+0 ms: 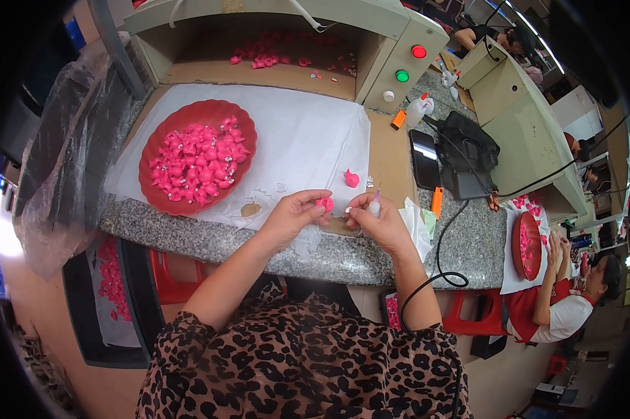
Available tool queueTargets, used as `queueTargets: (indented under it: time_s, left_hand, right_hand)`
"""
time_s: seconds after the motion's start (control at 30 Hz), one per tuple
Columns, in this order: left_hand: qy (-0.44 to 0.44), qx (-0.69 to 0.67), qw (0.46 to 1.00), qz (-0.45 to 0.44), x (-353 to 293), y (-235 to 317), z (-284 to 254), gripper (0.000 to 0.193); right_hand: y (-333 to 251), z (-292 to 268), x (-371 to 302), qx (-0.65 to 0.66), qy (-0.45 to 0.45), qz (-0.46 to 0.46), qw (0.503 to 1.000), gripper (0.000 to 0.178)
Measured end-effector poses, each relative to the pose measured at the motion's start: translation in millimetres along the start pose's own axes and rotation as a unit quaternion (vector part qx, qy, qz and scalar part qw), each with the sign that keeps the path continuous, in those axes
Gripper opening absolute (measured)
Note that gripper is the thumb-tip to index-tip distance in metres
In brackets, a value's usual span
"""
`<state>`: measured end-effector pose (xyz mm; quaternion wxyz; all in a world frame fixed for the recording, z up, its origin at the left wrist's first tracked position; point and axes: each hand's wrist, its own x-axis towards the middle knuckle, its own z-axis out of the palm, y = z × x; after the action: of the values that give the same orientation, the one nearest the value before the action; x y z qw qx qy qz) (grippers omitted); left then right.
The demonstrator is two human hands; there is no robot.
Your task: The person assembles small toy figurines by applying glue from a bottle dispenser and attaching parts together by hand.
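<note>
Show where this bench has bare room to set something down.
Bare: white paper between red tray and lone pink piece, beyond the left hand; brown board between paper and phone. Crowded: beyond and right of it: bottle, black bag.

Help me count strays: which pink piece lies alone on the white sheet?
The pink piece beyond the right hand, unlike those heaped in the red dish or held by the left hand.

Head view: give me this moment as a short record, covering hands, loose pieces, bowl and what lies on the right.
Left hand: pinches a pink piece
Right hand: holds a bottle with a purple tip, and a white bit at the fingertips
Loose: one pink figure on white paper
Bowl: red, left, heaped with pink pieces
Right: phone, black bag, orange lighter
</note>
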<state>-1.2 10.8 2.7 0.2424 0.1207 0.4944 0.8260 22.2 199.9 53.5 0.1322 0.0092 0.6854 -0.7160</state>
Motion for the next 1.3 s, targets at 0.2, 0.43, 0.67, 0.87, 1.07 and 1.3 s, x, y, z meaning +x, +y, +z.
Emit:
queueTargets:
  time_s: [0.2,0.43,0.67,0.87,1.07,1.3]
  left_hand:
    - [-0.004,0.023,1.0,-0.008,-1,1,2,0.034]
    - [-0.021,0.054,0.998,-0.025,-1,5,6,0.033]
    - [-0.019,0.051,0.998,-0.016,-2,3,4,0.032]
    - [-0.023,0.054,0.998,-0.012,0,-2,2,0.031]
    - [-0.026,0.055,0.998,0.001,0,-5,2,0.03]
    - [-0.022,0.059,0.998,-0.007,-2,-4,4,0.029]
  right_hand:
    - [0,8,2,-0.016,0.016,0.024,0.999,0.016]
    - [4,4,7,-0.011,-0.005,0.017,1.0,0.015]
    - [-7,11,6,-0.074,-0.008,0.006,0.997,0.012]
    - [-8,8,10,-0.155,-0.028,-0.023,0.987,0.014]
    - [-8,4,15,-0.207,-0.051,-0.022,0.977,0.016]
    - [-15,3,21,-0.232,-0.098,-0.013,0.968,0.018]
